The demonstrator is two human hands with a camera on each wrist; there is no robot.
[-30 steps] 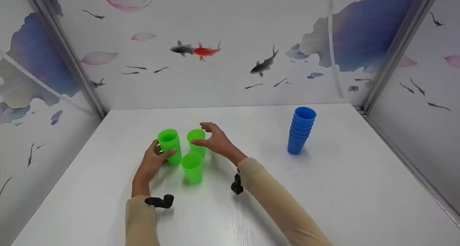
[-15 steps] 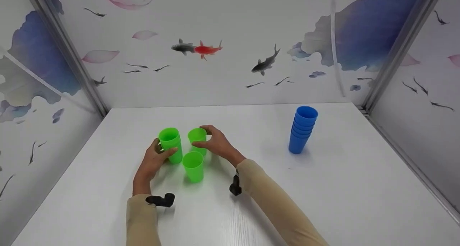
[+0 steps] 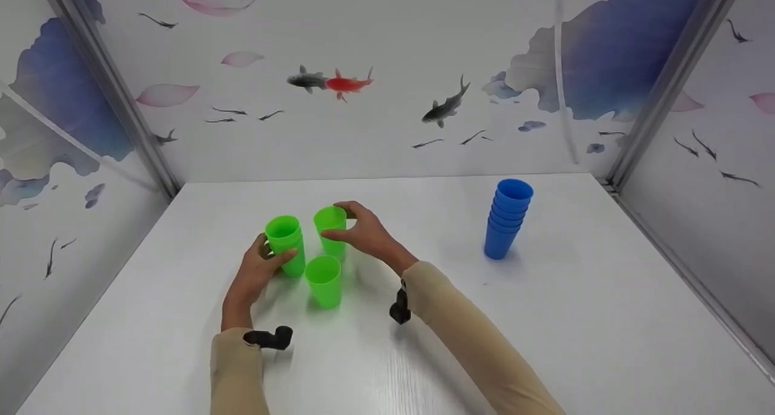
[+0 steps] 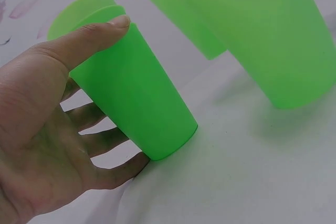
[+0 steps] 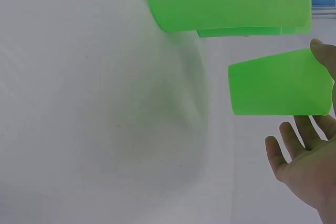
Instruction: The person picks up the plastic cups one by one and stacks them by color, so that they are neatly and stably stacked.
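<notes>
A stack of nested green cups (image 3: 284, 236) stands at the left of the table. My left hand (image 3: 249, 275) grips it, thumb on the near side just under the rims, as the left wrist view shows, and fingers behind. To its right, my right hand (image 3: 369, 234) pinches a single green cup (image 3: 329, 221) near its rim between thumb and fingers. In the right wrist view this cup (image 5: 281, 85) is raised off the table, the lower fingers spread below it. Another green cup (image 3: 324, 285) stands upright in front of these two, touched by neither hand.
A tall stack of nested blue cups (image 3: 508, 218) stands toward the back right of the white table (image 3: 545, 342). Printed white panels (image 3: 387, 130) enclose the back and both sides. Each wrist carries a small black camera.
My right hand has closed its fingers on the back green cup and moved it slightly up and away from me. The left hand keeps its hold on the stack.
</notes>
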